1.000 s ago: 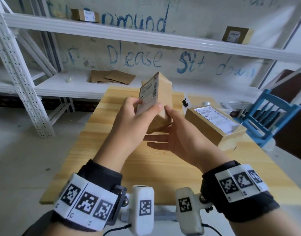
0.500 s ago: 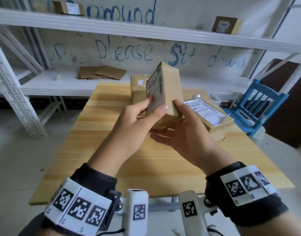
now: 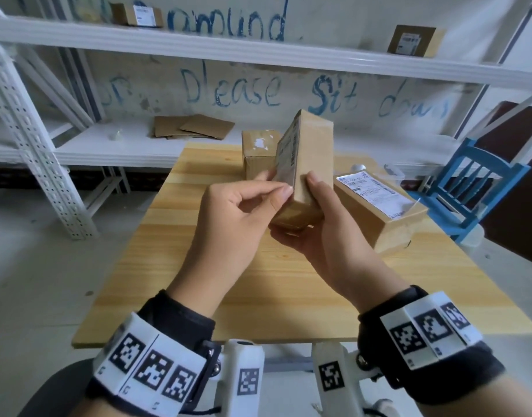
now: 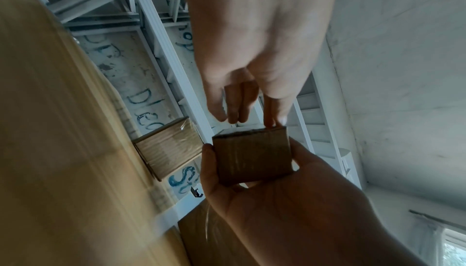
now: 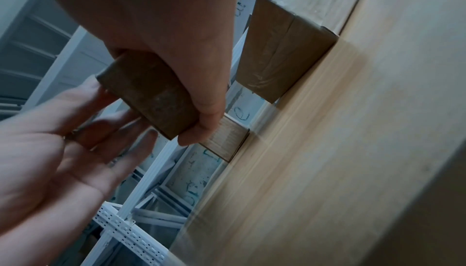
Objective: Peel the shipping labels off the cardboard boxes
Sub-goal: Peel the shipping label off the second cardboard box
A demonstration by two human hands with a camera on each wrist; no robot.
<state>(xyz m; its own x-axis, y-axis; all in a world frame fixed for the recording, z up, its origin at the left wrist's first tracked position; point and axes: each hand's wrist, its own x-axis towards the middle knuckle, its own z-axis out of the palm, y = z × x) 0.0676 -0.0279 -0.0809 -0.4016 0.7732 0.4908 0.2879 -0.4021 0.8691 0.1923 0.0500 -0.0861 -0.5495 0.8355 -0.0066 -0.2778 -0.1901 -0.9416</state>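
My right hand [image 3: 303,212] grips a small cardboard box [image 3: 314,158] upright above the wooden table [image 3: 258,284], thumb on its near face and fingers under its base. A white shipping label [image 3: 286,155] covers the box's left face, seen almost edge-on. My left hand [image 3: 278,185] has its thumb and forefinger pinched at the label's lower near corner. In the left wrist view the left hand [image 4: 252,114] touches the top edge of the box [image 4: 252,158]. In the right wrist view the right hand [image 5: 189,91] wraps round the box [image 5: 148,95].
A larger box [image 3: 388,227] with a label [image 3: 373,191] lies on the table's right side. A taped box [image 3: 258,155] stands at the back. A blue chair [image 3: 481,188] is to the right. White shelving [image 3: 108,152] behind holds cardboard sheets [image 3: 195,127] and more boxes [image 3: 136,13].
The box has turned so its label faces further left. My left hand went from lying flat on the label to pinching its lower corner.
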